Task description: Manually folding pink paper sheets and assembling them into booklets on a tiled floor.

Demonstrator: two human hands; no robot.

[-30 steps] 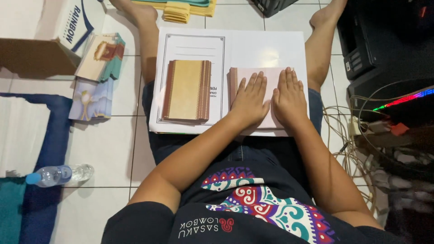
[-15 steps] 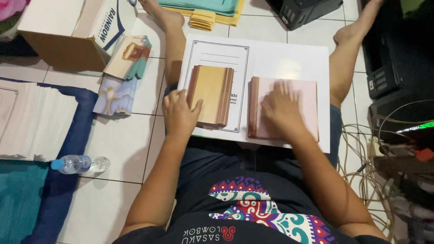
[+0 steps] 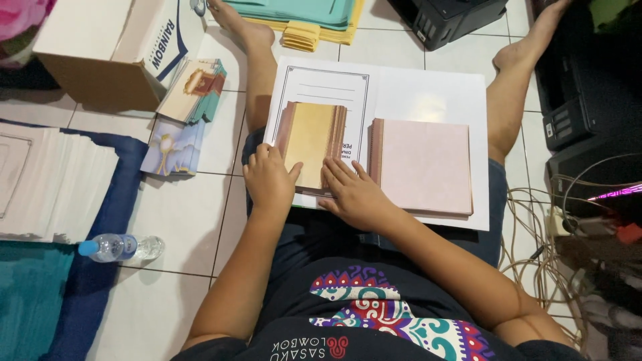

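Note:
I sit on a tiled floor with a white board (image 3: 428, 90) across my lap. On it lies a stack of gold-coloured cards (image 3: 311, 137) at the left and a stack of pale pink cards (image 3: 424, 167) at the right. My left hand (image 3: 267, 179) rests on the near left corner of the gold stack. My right hand (image 3: 354, 194) lies with fingers spread on the near right edge of the same stack. A printed white sheet (image 3: 328, 85) with a black border lies under the gold stack.
A cardboard box (image 3: 100, 53) and piles of printed cards (image 3: 190, 90) lie to the left. A white paper stack (image 3: 47, 180) sits on a blue mat. A water bottle (image 3: 117, 247) lies on the floor. Black printers (image 3: 582, 87) and tangled cables (image 3: 555, 234) are at the right.
My right hand left the pink stack and moved left onto the gold stack. My left hand slid from beside the gold stack onto its near corner.

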